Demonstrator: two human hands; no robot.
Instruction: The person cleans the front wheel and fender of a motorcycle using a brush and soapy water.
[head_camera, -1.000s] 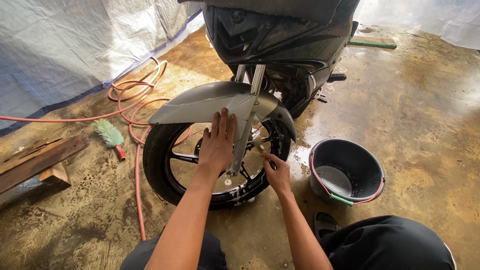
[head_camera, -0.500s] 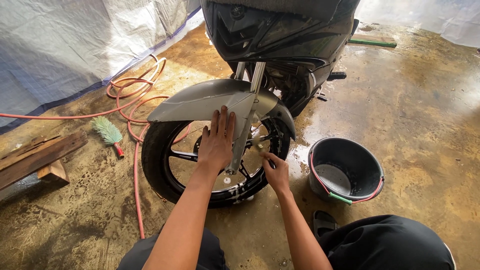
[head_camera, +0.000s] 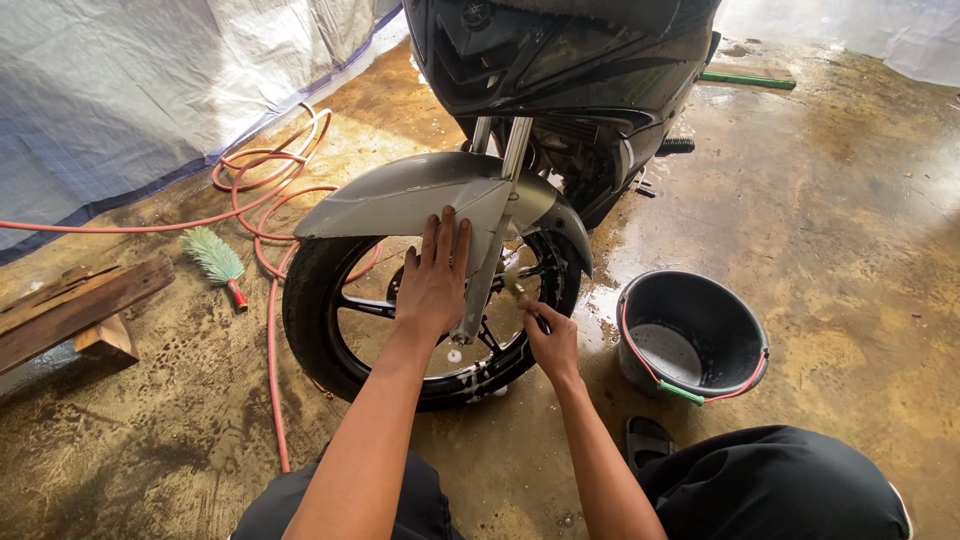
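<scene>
A dark motorcycle stands in front of me, its front wheel (head_camera: 330, 320) with black tyre and spoked rim under a grey mudguard (head_camera: 400, 195). My left hand (head_camera: 436, 275) lies flat, fingers together, against the fork leg (head_camera: 492, 250) and mudguard. My right hand (head_camera: 550, 340) is closed around a small brush (head_camera: 520, 292) whose tip touches the soapy rim near the hub. Suds cling to the lower rim.
A black bucket (head_camera: 745, 345) with red handle and soapy water stands right of the wheel. An orange hose (head_camera: 270, 250) loops on the wet concrete floor at left, beside a green-bristled brush (head_camera: 215, 258) and a wooden block (head_camera: 80, 305). A tarp hangs at left. A sandal (head_camera: 648, 440) lies near my knee.
My view has shifted slightly. Both hands stay on the wheel; the right hand makes small moves at the rim.
</scene>
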